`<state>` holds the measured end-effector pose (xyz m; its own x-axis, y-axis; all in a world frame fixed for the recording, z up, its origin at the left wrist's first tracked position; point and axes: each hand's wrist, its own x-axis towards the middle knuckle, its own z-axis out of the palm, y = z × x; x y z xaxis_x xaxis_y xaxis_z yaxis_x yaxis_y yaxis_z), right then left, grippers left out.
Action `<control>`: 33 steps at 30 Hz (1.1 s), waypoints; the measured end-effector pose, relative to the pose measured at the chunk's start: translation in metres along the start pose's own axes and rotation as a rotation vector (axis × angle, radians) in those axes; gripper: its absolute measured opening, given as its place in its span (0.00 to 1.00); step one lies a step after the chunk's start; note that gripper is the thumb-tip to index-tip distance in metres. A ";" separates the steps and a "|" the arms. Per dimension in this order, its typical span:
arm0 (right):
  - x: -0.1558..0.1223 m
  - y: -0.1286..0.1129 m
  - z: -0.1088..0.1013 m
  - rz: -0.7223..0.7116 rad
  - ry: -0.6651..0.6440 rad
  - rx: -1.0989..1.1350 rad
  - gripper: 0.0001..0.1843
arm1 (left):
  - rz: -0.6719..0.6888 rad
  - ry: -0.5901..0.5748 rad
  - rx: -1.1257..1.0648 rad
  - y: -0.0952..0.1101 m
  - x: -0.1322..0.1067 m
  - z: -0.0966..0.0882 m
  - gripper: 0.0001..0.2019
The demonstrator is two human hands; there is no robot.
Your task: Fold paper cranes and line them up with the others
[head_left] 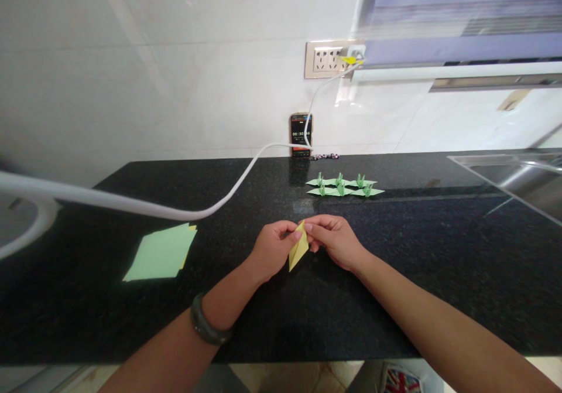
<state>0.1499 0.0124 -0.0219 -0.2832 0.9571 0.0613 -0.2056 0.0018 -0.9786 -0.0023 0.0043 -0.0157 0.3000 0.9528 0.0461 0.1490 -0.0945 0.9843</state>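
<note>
A piece of yellow origami paper (299, 249), folded into a narrow diamond-like shape, is held up between my two hands over the dark countertop. My left hand (274, 245) pinches its left side, thumb on the near face. On the upper right edge, my right hand (334, 239) grips it between thumb and fingers. Part of the paper and some fingertips are hidden behind the hands. Beyond them, several green folded paper cranes (341, 188) stand in two rows. Off to the left lies a stack of green paper sheets (162, 253), with yellow edges showing beneath.
A phone (301, 135) showing a timer leans on the wall. A white cable (237, 188) runs from the wall socket (327, 59) across the left foreground. To the right is a metal sink (531, 185). The black countertop (263, 334) ends at a near edge.
</note>
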 end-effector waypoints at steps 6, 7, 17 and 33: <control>0.000 0.001 -0.001 0.022 -0.013 0.028 0.09 | 0.015 -0.025 -0.002 -0.001 0.000 -0.001 0.11; 0.000 0.001 -0.001 0.027 -0.009 0.035 0.09 | 0.016 -0.028 0.005 -0.002 0.000 -0.001 0.11; 0.000 0.003 0.000 0.053 0.014 0.081 0.08 | 0.030 -0.038 0.053 -0.004 0.001 -0.002 0.11; -0.003 0.003 0.001 -0.193 0.107 -0.490 0.06 | 0.382 0.117 0.770 0.004 -0.004 -0.002 0.12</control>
<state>0.1488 0.0095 -0.0250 -0.1811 0.9501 0.2538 0.2239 0.2912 -0.9301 -0.0047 0.0010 -0.0120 0.3673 0.8355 0.4087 0.6669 -0.5429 0.5103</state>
